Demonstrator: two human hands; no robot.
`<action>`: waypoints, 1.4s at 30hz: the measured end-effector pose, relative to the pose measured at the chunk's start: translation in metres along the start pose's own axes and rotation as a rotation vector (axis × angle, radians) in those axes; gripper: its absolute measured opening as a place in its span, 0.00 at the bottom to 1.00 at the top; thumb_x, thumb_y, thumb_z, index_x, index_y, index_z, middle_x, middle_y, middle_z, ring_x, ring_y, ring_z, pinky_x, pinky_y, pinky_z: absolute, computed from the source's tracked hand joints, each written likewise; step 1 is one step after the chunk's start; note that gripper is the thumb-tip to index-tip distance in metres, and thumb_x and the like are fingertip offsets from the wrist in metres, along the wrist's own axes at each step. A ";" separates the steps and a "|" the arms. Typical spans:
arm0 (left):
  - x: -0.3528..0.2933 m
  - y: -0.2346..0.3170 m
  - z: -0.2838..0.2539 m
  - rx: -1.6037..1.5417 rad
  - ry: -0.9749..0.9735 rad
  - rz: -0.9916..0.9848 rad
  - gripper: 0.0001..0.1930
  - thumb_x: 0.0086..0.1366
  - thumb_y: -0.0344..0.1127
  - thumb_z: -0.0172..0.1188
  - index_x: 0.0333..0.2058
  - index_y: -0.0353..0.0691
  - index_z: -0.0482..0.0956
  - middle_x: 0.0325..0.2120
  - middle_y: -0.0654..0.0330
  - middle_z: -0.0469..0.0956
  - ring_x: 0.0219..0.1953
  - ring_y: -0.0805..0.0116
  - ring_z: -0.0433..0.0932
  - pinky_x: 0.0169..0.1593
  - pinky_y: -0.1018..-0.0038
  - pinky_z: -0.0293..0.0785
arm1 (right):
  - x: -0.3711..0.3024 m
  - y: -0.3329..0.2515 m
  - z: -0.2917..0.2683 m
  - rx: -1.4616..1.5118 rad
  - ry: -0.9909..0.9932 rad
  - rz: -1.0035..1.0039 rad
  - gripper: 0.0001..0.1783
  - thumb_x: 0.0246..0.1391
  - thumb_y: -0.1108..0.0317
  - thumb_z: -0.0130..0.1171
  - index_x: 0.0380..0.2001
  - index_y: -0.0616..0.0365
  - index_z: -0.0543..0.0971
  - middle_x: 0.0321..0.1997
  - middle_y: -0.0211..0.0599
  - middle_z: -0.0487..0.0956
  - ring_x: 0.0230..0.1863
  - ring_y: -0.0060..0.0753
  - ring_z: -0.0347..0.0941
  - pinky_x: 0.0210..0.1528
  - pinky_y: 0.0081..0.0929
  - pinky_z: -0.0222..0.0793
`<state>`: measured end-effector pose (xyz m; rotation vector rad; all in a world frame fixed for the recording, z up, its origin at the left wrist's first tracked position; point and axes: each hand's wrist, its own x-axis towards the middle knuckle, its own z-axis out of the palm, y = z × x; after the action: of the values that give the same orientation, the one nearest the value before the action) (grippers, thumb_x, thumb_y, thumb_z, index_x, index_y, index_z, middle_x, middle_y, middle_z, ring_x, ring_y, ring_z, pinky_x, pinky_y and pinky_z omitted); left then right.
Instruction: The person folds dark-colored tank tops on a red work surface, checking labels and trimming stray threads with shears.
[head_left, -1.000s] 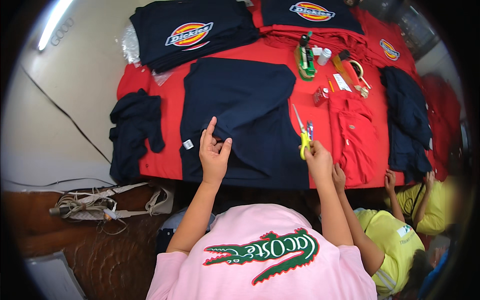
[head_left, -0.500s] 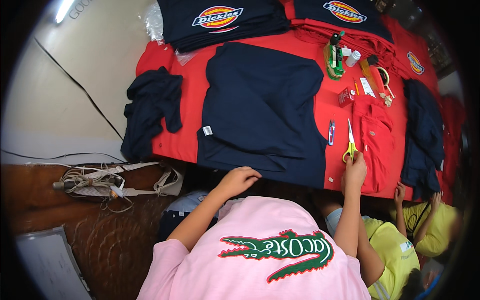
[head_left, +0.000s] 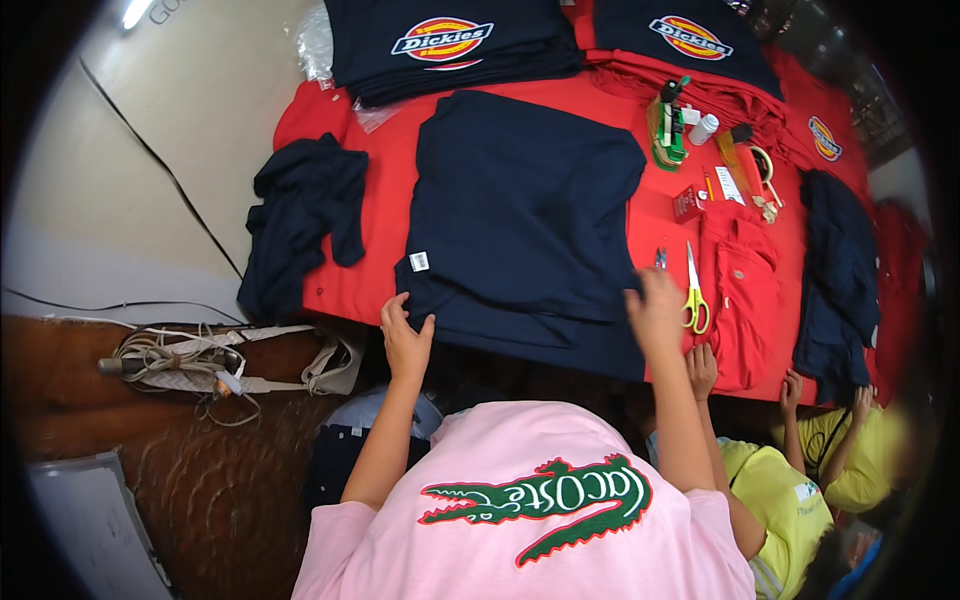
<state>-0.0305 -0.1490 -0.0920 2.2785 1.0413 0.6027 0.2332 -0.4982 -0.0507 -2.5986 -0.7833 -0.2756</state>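
Observation:
A navy garment [head_left: 530, 210], seemingly a sweatshirt, lies folded in front of me with a white label near its lower left corner. My left hand [head_left: 405, 338] is at that corner, thumb and fingers apart at the fabric's edge. At the opposite lower edge is my right hand [head_left: 657, 315], thumb spread from the fingers and slightly blurred. Yellow-handled scissors [head_left: 698, 308] lie just right of it, not held. Small thread snips [head_left: 660, 259] lie beyond its fingertips, partly hidden.
The red-covered table [head_left: 375, 220] holds a dark cloth [head_left: 305, 210] at left and a folded red garment [head_left: 738, 300] at right. Garment stacks [head_left: 450, 80] stand behind. A green tape dispenser [head_left: 667, 135] stands back right. People in yellow [head_left: 780, 510] sit at right.
My right hand has left the scissors and moved left to the navy garment's right edge. My left hand has shifted left to its lower left corner, with the fingers spread wider.

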 end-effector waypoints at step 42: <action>0.104 0.209 -0.108 -0.757 -0.860 0.097 0.45 0.45 0.17 0.71 0.68 0.28 0.72 0.60 0.50 0.82 0.58 0.57 0.83 0.64 0.61 0.79 | 0.073 -0.103 -0.095 1.483 -0.849 0.724 0.20 0.62 0.62 0.64 0.51 0.66 0.86 0.55 0.50 0.88 0.54 0.44 0.86 0.59 0.40 0.80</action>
<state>0.0789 -0.1485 0.1407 1.6174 0.2089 -0.0113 0.2285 -0.4265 0.0898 -1.2543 -0.0358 1.1965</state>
